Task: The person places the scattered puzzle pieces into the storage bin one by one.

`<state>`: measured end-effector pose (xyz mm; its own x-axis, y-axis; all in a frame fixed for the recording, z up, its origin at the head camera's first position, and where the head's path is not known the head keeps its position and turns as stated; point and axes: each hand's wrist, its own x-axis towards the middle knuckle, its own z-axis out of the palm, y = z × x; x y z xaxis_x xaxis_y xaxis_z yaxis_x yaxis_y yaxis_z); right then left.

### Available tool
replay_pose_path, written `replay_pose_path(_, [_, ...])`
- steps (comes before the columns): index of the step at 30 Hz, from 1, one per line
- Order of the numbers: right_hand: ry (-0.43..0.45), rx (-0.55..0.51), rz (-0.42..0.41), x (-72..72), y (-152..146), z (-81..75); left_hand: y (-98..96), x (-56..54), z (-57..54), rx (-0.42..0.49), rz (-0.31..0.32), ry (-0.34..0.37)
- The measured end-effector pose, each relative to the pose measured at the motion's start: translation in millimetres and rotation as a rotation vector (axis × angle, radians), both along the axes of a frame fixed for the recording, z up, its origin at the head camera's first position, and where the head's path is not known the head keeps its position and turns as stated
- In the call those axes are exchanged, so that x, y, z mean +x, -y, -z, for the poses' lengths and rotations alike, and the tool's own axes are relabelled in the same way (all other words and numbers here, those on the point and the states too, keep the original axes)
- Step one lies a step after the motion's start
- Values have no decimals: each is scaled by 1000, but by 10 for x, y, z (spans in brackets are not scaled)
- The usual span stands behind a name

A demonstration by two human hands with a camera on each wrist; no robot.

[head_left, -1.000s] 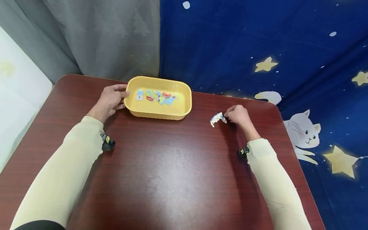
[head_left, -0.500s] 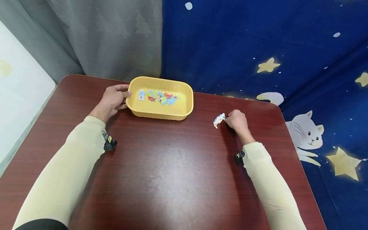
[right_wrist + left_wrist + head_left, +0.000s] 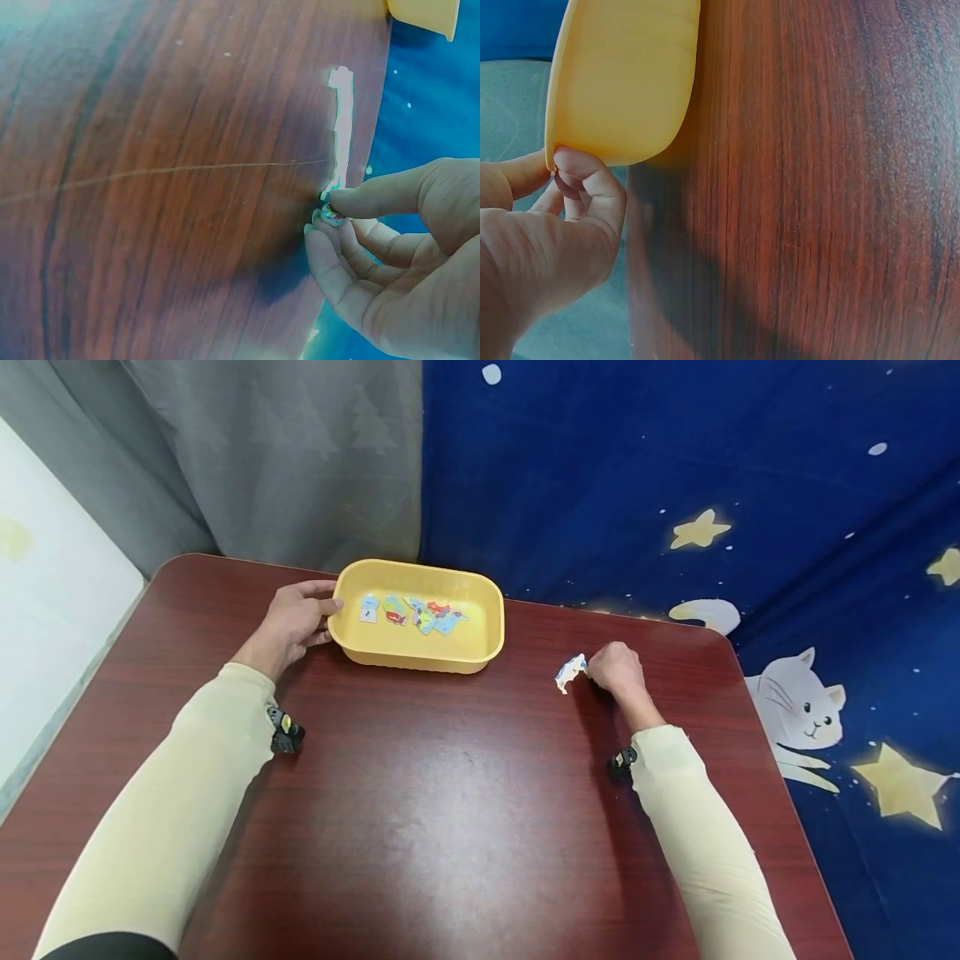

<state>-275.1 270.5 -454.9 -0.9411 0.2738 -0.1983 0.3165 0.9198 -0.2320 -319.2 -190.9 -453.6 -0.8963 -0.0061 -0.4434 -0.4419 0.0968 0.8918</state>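
At the left end of a yellow plastic basin (image 3: 420, 652), my left hand (image 3: 292, 622) pinches the rim between thumb and fingers, as the left wrist view also shows. Flat, coloured puzzle pieces (image 3: 442, 620) with irregular outlines lie on the basin's floor. To the right of the basin, my right hand (image 3: 618, 670) pinches one more jagged, flat puzzle piece (image 3: 572, 672) by its end, thumb against fingertips. Seen from the right wrist, this puzzle piece (image 3: 342, 127) appears nearly edge-on, a narrow bright strip close over the table; the gripped end is partly hidden by the fingers.
The dark red-brown wooden table (image 3: 420, 793) has rounded far corners. Behind it hang a grey curtain (image 3: 300, 460) and a blue curtain (image 3: 600, 485) with stars and a cat. A white surface (image 3: 45, 568) stands at the left.
My right hand has turned with the puzzle piece, which now slants more steeply in the head view. The left hand stays on the basin's rim; the whole view has shifted slightly.
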Motion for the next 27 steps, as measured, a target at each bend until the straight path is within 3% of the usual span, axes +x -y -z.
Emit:
replay_pose_path(16, [-217, -216, 22, -185, 244, -184, 7, 9, 0, -2, 3, 14])
replay_pose_path(19, [-246, -367, 59, -252, 319, -194, 5, 2, 9, -4, 5, 16])
replay_pose_path(23, [-261, -698, 108, -330, 436, -218, -6, -6, 11, 0, 7, 15])
replay_pose_path(27, [-215, -1001, 126, -370, 606, -260, -3, 0, 11, -5, 3, 20])
